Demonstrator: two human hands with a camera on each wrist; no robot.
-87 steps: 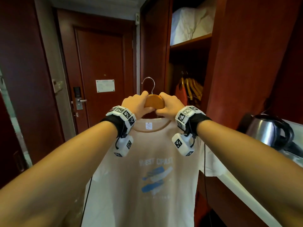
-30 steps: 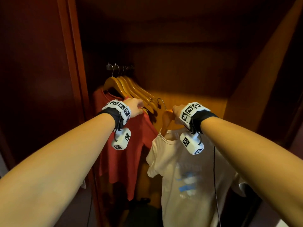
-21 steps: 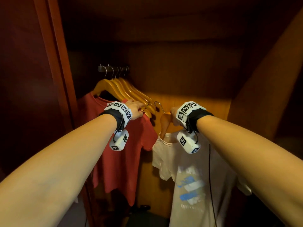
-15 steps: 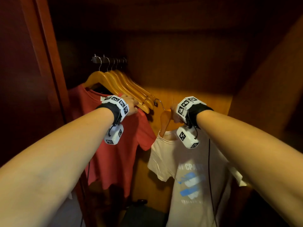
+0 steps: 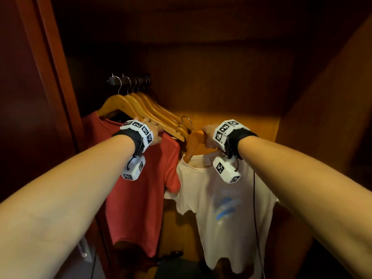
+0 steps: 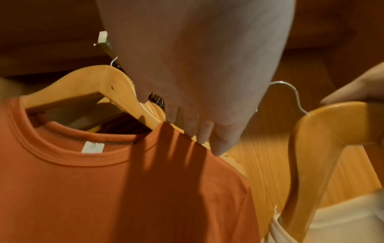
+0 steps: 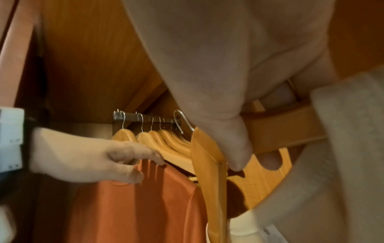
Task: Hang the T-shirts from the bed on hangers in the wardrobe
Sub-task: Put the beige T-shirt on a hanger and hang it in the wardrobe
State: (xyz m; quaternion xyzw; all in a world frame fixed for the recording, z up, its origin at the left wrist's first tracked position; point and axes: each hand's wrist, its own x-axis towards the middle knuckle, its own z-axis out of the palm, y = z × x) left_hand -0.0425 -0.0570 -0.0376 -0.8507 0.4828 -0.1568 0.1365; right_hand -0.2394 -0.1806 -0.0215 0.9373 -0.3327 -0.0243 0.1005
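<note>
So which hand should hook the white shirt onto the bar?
Probably the right hand: it already grips the wooden hanger carrying the white T-shirt, its hook not yet on the rail. The left hand only rests on the hung hangers.

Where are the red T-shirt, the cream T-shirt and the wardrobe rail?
red T-shirt (image 5: 138,202), head view, on its chest.
cream T-shirt (image 5: 237,234), head view, below its blue print.
wardrobe rail (image 7: 130,118), right wrist view, on its near end.
</note>
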